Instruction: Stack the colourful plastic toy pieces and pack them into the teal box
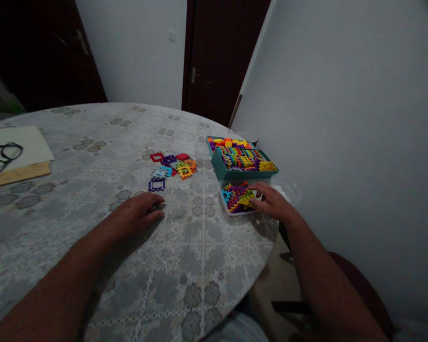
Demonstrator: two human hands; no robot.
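Observation:
My left hand (142,211) rests on the patterned tablecloth, fingers apart and holding nothing. Just beyond it lies a loose group of toothed plastic building pieces: a dark purple square frame (157,185), a pale blue piece (160,174), a yellow square frame (184,170) and a red frame (156,157) among them. My right hand (269,202) reaches over the right side of a shallow clear tray (231,213) filled with purple, yellow and blue pieces (238,194). Its thumb and fingers are spread around yellow pieces at the tray's edge, touching or just above them.
Behind the tray stands a teal box (219,168) with rows of colourful pieces, and another teal container (231,141) is farther back. Eyeglasses (10,151) lie on paper (32,142) at the left. The round table (185,237) curves away at the right, near a chair (360,280) and wall.

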